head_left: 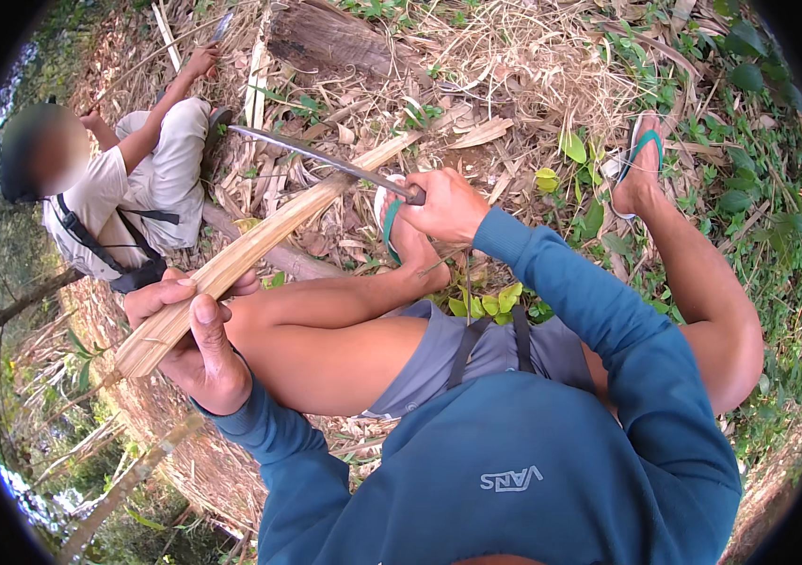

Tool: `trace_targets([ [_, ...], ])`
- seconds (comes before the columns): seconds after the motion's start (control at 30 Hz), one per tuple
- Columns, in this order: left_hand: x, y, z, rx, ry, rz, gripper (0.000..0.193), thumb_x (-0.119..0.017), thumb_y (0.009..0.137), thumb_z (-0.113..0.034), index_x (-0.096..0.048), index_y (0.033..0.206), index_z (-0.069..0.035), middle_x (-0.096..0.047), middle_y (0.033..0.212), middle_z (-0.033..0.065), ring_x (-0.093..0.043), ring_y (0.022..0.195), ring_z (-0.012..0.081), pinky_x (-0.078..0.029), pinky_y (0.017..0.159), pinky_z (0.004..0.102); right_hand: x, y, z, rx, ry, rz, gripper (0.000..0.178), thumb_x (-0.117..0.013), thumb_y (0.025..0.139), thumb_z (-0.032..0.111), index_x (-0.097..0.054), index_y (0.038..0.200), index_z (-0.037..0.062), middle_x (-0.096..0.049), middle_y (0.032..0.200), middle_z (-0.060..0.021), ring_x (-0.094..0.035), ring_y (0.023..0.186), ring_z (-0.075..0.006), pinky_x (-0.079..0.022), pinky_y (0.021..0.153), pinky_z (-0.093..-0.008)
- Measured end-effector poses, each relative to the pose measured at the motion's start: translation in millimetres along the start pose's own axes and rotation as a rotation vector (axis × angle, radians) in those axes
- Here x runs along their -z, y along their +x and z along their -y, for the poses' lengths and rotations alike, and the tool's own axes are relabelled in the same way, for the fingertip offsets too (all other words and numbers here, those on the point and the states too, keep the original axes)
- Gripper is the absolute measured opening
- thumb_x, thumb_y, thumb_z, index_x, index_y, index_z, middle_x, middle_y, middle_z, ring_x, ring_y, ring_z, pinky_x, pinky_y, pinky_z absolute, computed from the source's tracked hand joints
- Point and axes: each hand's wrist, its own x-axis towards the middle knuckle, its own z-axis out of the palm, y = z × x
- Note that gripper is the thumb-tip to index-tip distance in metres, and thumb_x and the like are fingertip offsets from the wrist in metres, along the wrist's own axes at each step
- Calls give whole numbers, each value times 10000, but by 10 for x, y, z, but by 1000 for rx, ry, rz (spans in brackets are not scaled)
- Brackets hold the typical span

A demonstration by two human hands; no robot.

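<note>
A long, pale split-wood stick (260,240) slants from lower left to upper right in front of me. My left hand (196,330) is closed round its near, broad end, thumb on top. My right hand (448,205) grips the dark handle of a machete (326,158), whose long, narrow blade points left and away. The blade crosses over the stick toward its far end; whether the edge touches the wood I cannot tell. The stick's far end narrows near my sandalled foot (410,240).
A person (109,188) sits at the far left, one hand on a knife (222,26). A log (335,38) lies ahead among dry leaves and shavings. Another sandalled foot (641,155) of mine rests at the right, by green plants (740,179). A thin branch (128,480) crosses the lower left.
</note>
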Motion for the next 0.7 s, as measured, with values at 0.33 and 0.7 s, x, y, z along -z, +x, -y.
trace_targets([
  [0.33,56,8,24,37,-3,24,222,-596,931,-168,-441,1029,-44,-516,788,108,-656,646,233,-451,562,226,-50,-103,200,130,65,13,251,-654,726,228,-655,828,-1,-580,589,-180,-604,564,-358,-481,582,-426],
  [0.7,57,25,39,89,7,-70,189,-542,970,-148,-459,1080,-19,-509,952,124,-652,692,241,-546,641,297,-218,-77,-124,112,104,-43,226,-633,731,231,-661,824,27,-543,550,-156,-571,523,-339,-456,560,-420],
])
